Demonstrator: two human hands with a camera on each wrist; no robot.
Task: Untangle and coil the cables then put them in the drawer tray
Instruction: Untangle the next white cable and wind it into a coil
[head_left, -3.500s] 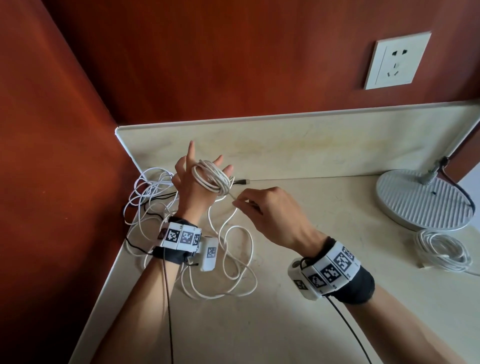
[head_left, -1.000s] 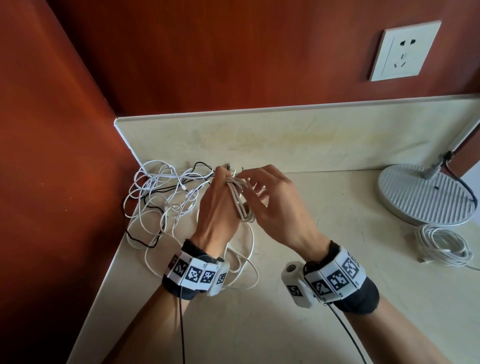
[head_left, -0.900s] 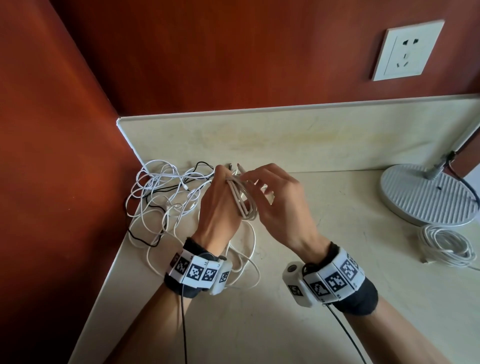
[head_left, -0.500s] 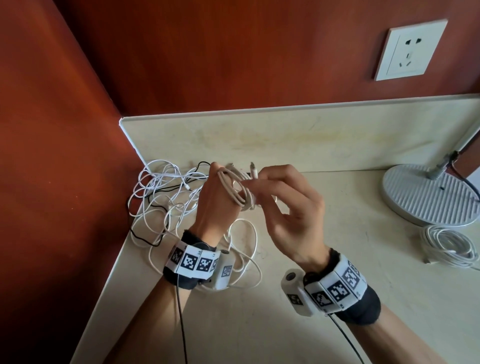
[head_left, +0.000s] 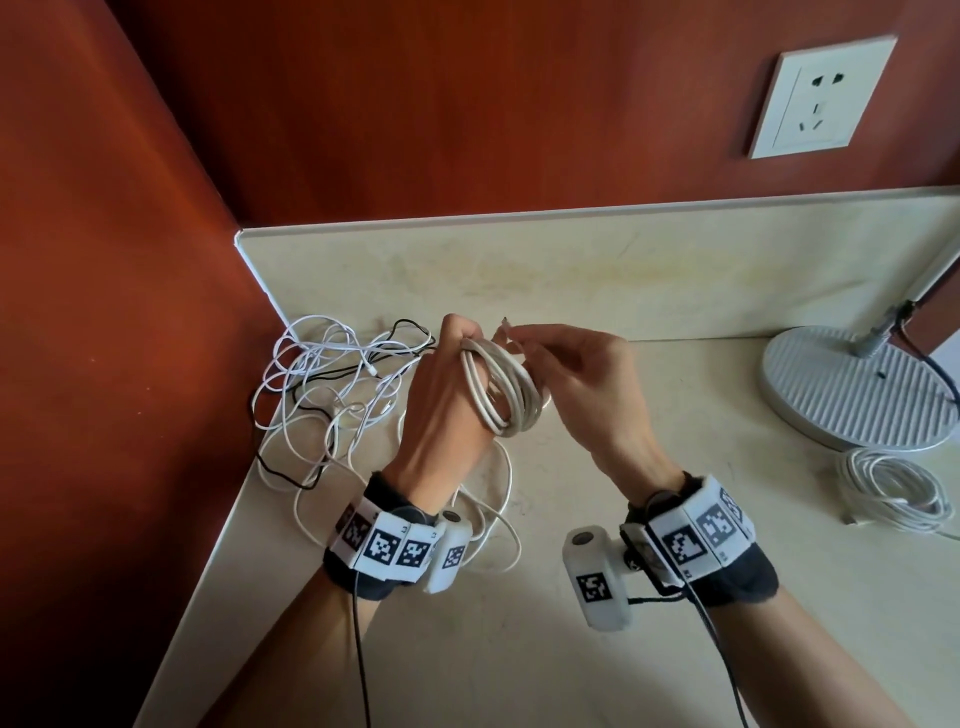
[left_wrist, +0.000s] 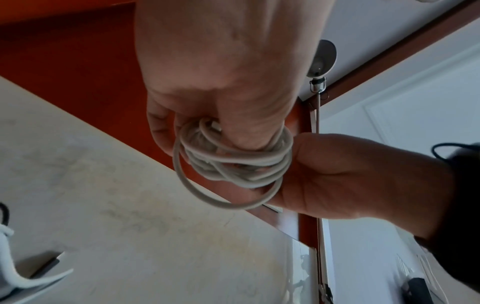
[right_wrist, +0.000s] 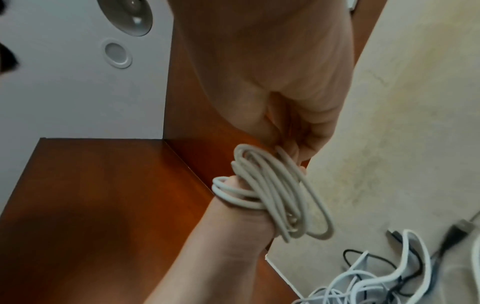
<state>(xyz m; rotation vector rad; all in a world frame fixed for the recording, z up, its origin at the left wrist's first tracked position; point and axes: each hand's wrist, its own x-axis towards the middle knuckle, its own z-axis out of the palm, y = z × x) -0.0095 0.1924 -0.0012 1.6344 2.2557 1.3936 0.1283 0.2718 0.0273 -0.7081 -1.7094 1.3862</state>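
A coiled white cable (head_left: 506, 389) (left_wrist: 233, 162) (right_wrist: 275, 197) hangs in the air above the counter, gripped by my left hand (head_left: 449, 395) with fingers curled round its loops. My right hand (head_left: 561, 374) pinches the cable's free end, whose connector tip (head_left: 505, 323) sticks up between the two hands. Left of the hands, a tangle of white and black cables (head_left: 332, 384) (right_wrist: 376, 281) lies in the counter's corner. Another coiled white cable (head_left: 893, 491) rests on the counter at the right. No drawer tray is in view.
A round grey lamp base (head_left: 852, 389) stands at the right beside the coiled cable. The cream counter (head_left: 519, 649) ends in a low backsplash (head_left: 571, 270). Red-brown walls close the corner at left and behind, with a white socket (head_left: 821, 96) at upper right.
The cable wound round my spread left fingers is now a bundle gripped in that hand. My right hand has brought the free end up beside the coil, and both hands rose slightly.
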